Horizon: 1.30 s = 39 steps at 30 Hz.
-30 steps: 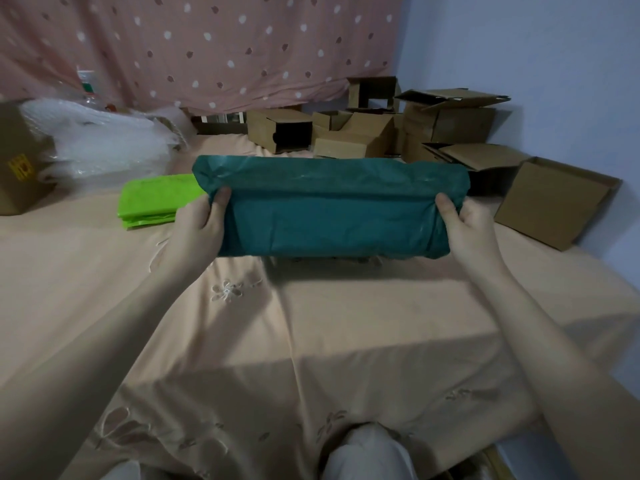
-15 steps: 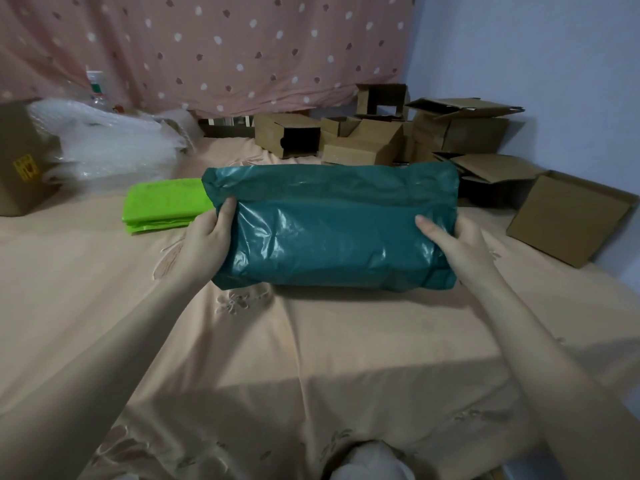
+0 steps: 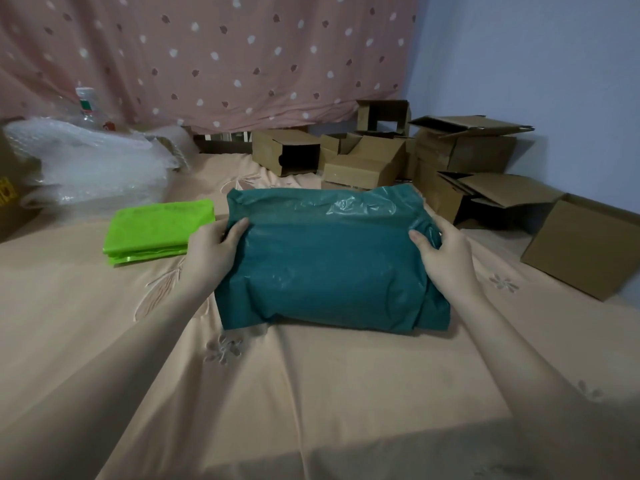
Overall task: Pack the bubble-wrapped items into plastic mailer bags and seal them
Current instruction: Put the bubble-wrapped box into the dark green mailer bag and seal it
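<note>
A stuffed teal mailer bag lies flat on the peach bedsheet in the middle of the head view. Its flap is folded over along the far edge. My left hand grips the bag's left end, thumb on top. My right hand grips the right end, fingers curled over the upper right corner. A stack of bright green mailer bags lies just left of the teal bag. What is inside the teal bag is hidden.
A heap of bubble wrap sits at the far left beside a brown carton. Several open cardboard boxes crowd the far right against the blue wall, and one box lies near my right arm. A polka-dot curtain hangs behind.
The teal bag has come down from held on edge in the air to lying flat on the sheet, closer to me. Both hands stayed on its ends.
</note>
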### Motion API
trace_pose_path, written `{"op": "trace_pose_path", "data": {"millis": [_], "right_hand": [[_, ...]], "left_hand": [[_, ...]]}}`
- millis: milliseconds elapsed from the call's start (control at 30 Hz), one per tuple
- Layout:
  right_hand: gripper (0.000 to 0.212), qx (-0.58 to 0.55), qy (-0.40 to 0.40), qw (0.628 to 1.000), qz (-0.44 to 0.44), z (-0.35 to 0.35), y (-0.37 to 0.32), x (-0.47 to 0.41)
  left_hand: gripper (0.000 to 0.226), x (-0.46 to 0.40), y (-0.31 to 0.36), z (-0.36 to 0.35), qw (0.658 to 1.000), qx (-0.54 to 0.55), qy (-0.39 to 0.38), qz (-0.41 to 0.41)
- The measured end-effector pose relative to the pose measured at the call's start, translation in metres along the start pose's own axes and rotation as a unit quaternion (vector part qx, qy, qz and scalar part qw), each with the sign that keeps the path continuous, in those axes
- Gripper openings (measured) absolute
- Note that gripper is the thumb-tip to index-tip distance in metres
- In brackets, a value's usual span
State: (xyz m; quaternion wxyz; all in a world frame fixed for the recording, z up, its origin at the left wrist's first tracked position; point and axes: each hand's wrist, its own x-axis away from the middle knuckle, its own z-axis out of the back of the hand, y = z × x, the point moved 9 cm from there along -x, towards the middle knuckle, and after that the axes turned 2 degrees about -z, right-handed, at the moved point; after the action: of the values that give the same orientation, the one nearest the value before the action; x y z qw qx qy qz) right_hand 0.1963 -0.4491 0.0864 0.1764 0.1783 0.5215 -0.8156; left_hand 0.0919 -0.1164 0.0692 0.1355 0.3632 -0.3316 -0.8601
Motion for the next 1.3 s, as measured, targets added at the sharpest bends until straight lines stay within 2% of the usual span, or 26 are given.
{"op": "trace_pose_path", "data": {"millis": [167, 433, 500, 600, 733, 900, 1067, 1200, 1300], "right_hand": [[0.034, 0.001, 0.002, 0.999, -0.043, -0.012, 0.020, -0.021], [0.029, 0.068, -0.011, 0.993, -0.091, -0.032, 0.061, -0.044], [0.024, 0.066, -0.015, 0.991, -0.115, -0.035, 0.072, -0.048], [0.018, 0.012, -0.023, 0.992, -0.122, -0.036, 0.073, -0.050], [0.015, -0.005, -0.040, 0.995, -0.091, -0.039, 0.057, -0.055], [0.026, 0.003, -0.037, 0.988, -0.149, -0.046, 0.069, -0.072], [0.029, 0.006, -0.074, 0.977, -0.198, -0.058, 0.084, -0.077], [0.027, 0.026, -0.081, 0.969, -0.232, -0.059, 0.098, -0.073], [0.023, 0.038, -0.081, 0.967, -0.238, -0.056, 0.102, -0.072]], "left_hand": [[0.046, -0.018, -0.018, -0.020, 1.000, -0.002, -0.016, 0.007], [0.047, -0.034, -0.033, -0.051, 0.998, -0.021, -0.046, 0.029], [0.041, -0.037, -0.042, -0.061, 0.996, 0.005, -0.072, 0.056], [0.029, -0.037, -0.055, -0.074, 0.982, 0.097, -0.110, 0.122], [0.036, -0.039, -0.058, -0.083, 0.964, 0.162, -0.131, 0.163], [0.042, -0.045, -0.065, -0.089, 0.956, 0.158, -0.134, 0.206], [0.022, -0.052, -0.057, -0.098, 0.949, 0.170, -0.169, 0.206], [0.031, -0.056, -0.062, -0.103, 0.939, 0.182, -0.175, 0.235], [0.039, -0.058, -0.064, -0.112, 0.939, 0.133, -0.216, 0.233]]}}
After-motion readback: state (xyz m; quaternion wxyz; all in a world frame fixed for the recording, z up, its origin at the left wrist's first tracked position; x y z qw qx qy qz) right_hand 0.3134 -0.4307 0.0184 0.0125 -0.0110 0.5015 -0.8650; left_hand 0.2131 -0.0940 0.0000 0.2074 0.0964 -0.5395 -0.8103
